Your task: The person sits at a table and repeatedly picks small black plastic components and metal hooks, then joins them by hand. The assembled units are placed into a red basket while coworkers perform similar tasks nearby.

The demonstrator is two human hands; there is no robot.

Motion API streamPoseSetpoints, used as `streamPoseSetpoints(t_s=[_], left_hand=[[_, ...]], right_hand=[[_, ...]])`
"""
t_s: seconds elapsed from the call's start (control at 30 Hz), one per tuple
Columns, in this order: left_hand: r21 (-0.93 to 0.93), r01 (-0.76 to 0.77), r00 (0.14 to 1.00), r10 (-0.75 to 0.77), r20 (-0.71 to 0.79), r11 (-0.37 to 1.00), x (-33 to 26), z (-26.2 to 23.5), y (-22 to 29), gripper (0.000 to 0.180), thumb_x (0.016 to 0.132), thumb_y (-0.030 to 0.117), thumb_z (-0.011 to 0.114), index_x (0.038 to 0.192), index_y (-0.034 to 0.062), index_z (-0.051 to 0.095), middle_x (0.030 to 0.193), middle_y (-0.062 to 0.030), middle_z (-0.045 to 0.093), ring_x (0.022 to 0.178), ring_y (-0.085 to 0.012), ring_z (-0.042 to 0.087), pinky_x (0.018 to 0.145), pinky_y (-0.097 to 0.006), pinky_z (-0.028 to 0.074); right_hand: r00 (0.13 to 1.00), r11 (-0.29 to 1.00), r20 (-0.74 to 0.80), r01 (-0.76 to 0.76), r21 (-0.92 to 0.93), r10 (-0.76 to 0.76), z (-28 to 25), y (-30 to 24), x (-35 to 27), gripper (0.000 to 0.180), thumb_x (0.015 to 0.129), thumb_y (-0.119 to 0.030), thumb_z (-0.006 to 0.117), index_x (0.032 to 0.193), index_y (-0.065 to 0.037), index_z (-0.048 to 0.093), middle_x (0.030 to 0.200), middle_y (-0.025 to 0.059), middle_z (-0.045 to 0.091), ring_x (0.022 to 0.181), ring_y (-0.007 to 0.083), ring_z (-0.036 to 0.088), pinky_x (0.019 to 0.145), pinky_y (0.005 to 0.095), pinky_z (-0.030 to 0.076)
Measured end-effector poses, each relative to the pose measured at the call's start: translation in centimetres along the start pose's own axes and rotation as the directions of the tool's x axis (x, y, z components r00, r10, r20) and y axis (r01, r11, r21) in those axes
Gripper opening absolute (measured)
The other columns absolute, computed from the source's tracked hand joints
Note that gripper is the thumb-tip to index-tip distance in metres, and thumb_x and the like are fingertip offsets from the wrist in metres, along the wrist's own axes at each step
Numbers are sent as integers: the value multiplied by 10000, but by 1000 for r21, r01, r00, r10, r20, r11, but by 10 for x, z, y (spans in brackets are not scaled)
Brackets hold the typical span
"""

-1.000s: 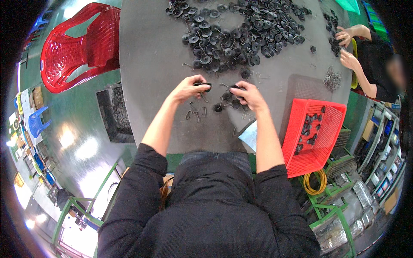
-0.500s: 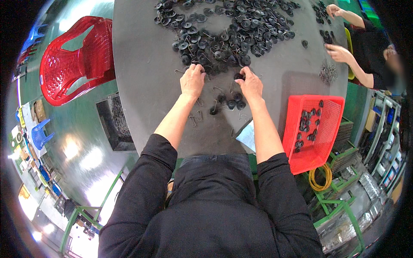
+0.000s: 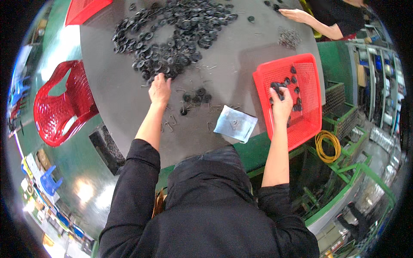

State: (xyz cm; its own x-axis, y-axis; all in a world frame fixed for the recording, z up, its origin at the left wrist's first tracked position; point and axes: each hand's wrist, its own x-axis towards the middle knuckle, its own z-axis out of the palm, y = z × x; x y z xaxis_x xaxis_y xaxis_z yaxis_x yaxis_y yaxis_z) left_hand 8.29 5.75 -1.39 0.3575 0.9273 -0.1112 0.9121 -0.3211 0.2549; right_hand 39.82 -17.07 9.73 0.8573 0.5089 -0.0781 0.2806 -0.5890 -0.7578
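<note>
My right hand (image 3: 282,103) is over the red plastic basket (image 3: 317,77), its fingers closed on black round rubber discs (image 3: 276,87). Several similar loose discs (image 3: 297,90) lie on the basket floor. My left hand (image 3: 159,89) reaches to the near edge of a big heap of black discs with wire hooks (image 3: 172,45). Its fingers are bent together at the heap; what lies in them is hidden. Between my hands, a small group of black discs (image 3: 198,96) rests on the grey table (image 3: 228,86), with bent wire hooks (image 3: 169,122) nearby.
A light-blue packet (image 3: 235,124) lies near the table's front edge. Beyond the basket is a tangle of wire pieces (image 3: 289,38), close to a co-worker's hand (image 3: 297,16). A red chair (image 3: 64,103) stands at left; another red container (image 3: 86,10) is at the far left.
My right hand has moved from the heap's near edge to over the basket, carrying black discs. My left hand stays by the heap. The view has turned to the right, uncovering the whole packet.
</note>
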Motion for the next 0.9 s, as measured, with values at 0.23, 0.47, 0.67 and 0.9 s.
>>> streamPoseSetpoints(t_s=[0.23, 0.47, 0.67, 0.9], left_hand=[[-810, 548, 835, -79, 545, 210, -6, -20, -19, 170, 882, 281, 528, 909, 137, 616, 861, 22, 619, 738, -91, 581, 507, -237, 446], [-715, 666, 711, -109, 695, -213, -39, -19, 14, 371, 829, 457, 607, 687, 125, 522, 810, -13, 594, 646, -117, 569, 428, -220, 375], [-274, 151, 987, -131, 91, 950, -68, 17, 43, 324, 690, 286, 737, 787, 31, 562, 855, -127, 600, 768, -323, 602, 673, -403, 469], [-696, 454, 821, 43, 570, 557, -54, -6, 23, 299, 764, 242, 717, 928, 68, 537, 800, -2, 546, 692, -126, 539, 530, -263, 417]], right_hand=[[938, 859, -85, 269, -435, -337, -18, 9, 9, 239, 764, -251, 660, 908, -68, 605, 864, 116, 600, 966, 325, 528, 806, 417, 440], [765, 752, 486, 595, -284, -423, 156, -12, -66, 225, 711, -186, 697, 878, -94, 577, 831, 90, 580, 824, 257, 593, 696, 388, 479], [745, 969, 658, 225, -97, -107, 179, 2, -66, 316, 642, -143, 758, 890, -50, 586, 784, 100, 585, 754, 254, 592, 694, 366, 487], [664, 984, 748, -141, 107, 14, 201, 1, -45, 222, 691, -81, 608, 893, -17, 543, 808, 35, 567, 719, 115, 561, 629, 282, 473]])
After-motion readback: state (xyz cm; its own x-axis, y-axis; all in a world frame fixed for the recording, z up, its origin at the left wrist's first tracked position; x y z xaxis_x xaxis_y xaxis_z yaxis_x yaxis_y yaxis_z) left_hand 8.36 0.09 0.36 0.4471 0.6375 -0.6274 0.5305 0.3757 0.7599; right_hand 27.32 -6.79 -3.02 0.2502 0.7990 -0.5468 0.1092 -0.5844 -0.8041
